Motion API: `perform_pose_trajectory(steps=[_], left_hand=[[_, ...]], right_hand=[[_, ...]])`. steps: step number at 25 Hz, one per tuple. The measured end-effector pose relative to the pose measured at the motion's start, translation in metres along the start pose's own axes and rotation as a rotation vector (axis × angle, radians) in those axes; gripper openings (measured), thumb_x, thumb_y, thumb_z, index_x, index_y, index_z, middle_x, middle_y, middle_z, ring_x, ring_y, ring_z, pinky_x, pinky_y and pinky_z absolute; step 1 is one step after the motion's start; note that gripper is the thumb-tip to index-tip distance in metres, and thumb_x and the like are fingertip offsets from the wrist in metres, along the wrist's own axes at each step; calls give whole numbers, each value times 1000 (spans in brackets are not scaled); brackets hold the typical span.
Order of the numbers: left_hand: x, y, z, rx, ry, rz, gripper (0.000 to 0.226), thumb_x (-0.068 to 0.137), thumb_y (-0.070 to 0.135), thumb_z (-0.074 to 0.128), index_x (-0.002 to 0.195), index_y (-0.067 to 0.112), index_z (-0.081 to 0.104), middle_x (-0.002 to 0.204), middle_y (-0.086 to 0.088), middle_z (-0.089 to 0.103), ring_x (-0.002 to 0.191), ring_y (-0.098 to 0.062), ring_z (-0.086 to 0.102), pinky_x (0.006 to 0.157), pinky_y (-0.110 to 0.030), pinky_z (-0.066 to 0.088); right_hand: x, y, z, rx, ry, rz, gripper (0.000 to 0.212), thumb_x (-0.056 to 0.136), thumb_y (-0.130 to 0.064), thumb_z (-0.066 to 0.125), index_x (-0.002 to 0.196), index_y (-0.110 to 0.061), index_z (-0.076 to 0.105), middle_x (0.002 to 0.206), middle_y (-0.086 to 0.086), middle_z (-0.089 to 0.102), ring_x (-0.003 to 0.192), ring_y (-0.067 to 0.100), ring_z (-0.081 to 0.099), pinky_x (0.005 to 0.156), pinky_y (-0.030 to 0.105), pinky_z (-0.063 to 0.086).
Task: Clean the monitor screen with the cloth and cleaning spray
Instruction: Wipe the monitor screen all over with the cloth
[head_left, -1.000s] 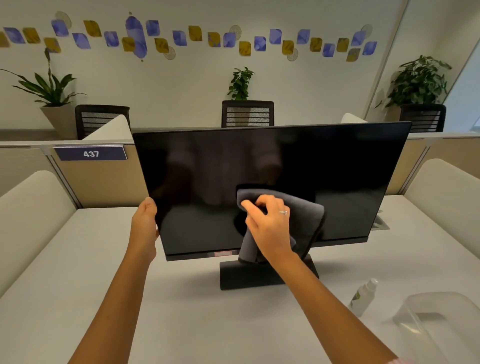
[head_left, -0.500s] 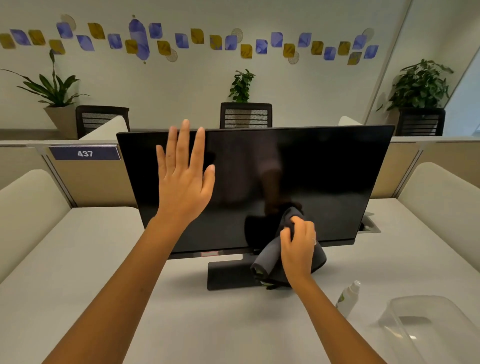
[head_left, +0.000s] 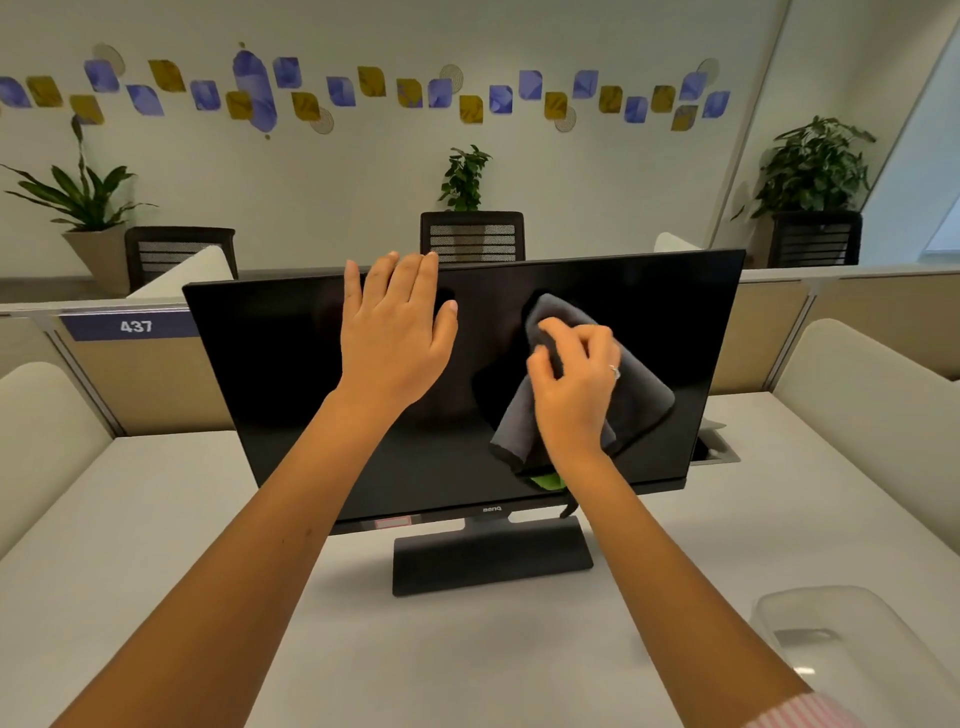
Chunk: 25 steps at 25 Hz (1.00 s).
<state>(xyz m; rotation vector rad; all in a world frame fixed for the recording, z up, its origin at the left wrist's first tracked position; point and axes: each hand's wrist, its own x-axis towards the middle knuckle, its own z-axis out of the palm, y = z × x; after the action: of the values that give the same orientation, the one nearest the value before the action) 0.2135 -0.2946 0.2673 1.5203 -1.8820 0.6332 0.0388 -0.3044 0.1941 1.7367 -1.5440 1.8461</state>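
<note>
A black monitor (head_left: 291, 374) stands on a dark base in the middle of the white desk, its screen dark. My right hand (head_left: 574, 384) grips a grey cloth (head_left: 641, 395) and holds it against the right half of the screen; a green tag hangs from the cloth's lower edge. My left hand (head_left: 395, 338) is raised flat with fingers together near the screen's upper middle, fingertips at the top edge. The spray bottle is out of sight.
A clear plastic container (head_left: 841, 639) sits at the desk's front right. A cable hatch (head_left: 714, 449) lies behind the monitor's right corner. Padded dividers flank the desk, with chairs and potted plants beyond the partition.
My right hand has carried the cloth from the screen's bottom edge up to its right half. My left hand has shifted right, toward the top middle. The view has tilted and the spray bottle has left it.
</note>
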Motion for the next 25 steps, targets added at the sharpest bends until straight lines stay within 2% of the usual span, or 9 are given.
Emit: perform_pose_trajectory(steps=[3, 5, 7, 10, 13, 15, 19, 22, 25], left_hand=[[2, 4, -2, 9, 29, -15, 49, 93, 36, 37, 133, 9, 45, 133, -9, 52, 127, -28, 41, 112, -53, 14], [3, 5, -3, -5, 41, -19, 49, 92, 37, 39, 129, 8, 48, 129, -10, 55, 123, -29, 45, 111, -54, 16], [3, 6, -4, -12, 41, -18, 49, 90, 38, 39, 127, 8, 49, 127, -10, 56, 122, -28, 46, 111, -55, 17], [3, 6, -5, -29, 37, -15, 50, 88, 39, 39, 126, 9, 50, 126, -9, 57, 122, -28, 46, 111, -55, 15], [3, 7, -5, -53, 49, -22, 49, 86, 38, 41, 124, 9, 51, 124, -9, 57, 121, -28, 46, 112, -55, 14], [2, 7, -5, -66, 59, -26, 48, 86, 36, 42, 123, 8, 52, 123, -10, 58, 121, -28, 47, 112, -56, 13], [3, 8, -5, -75, 58, -36, 47, 85, 34, 42, 122, 7, 52, 120, -11, 59, 119, -30, 47, 112, -56, 12], [3, 9, -6, -85, 58, -52, 45, 85, 33, 43, 121, 7, 53, 119, -11, 59, 118, -30, 47, 112, -57, 11], [2, 9, -6, -105, 57, -50, 45, 84, 32, 43, 120, 8, 53, 118, -12, 59, 118, -30, 47, 112, -57, 10]], right_hand=[[-32, 5, 0, -57, -165, -127, 23, 83, -12, 65, 106, -12, 68, 92, 9, 56, 83, 25, 50, 66, 39, 46], [-60, 17, -1, -84, -253, -141, 21, 81, -9, 68, 102, -11, 70, 90, 9, 58, 81, 23, 51, 65, 30, 45], [-87, 32, -4, -88, -339, -72, 19, 83, -9, 68, 102, -10, 70, 94, 10, 60, 85, 23, 54, 69, 23, 47], [-113, 56, -10, -81, -407, 148, 19, 87, -11, 63, 106, -10, 66, 102, 10, 60, 93, 22, 54, 79, 21, 47], [-114, 70, -17, -70, -319, 336, 16, 87, -9, 59, 104, -7, 61, 99, 9, 57, 90, 22, 53, 77, 26, 49], [-105, 78, -23, -56, -225, 451, 17, 88, -11, 56, 104, -8, 58, 98, 7, 53, 89, 22, 53, 74, 27, 46], [-74, 90, -36, 4, 25, 686, 18, 91, -10, 51, 108, -4, 53, 100, 10, 51, 88, 24, 53, 76, 34, 51], [-45, 94, -44, 68, 180, 759, 21, 92, -8, 47, 112, -1, 52, 110, 17, 51, 94, 29, 55, 81, 37, 51], [-10, 94, -52, 97, 303, 754, 24, 93, -9, 46, 114, -1, 53, 114, 19, 51, 100, 30, 54, 83, 31, 46]])
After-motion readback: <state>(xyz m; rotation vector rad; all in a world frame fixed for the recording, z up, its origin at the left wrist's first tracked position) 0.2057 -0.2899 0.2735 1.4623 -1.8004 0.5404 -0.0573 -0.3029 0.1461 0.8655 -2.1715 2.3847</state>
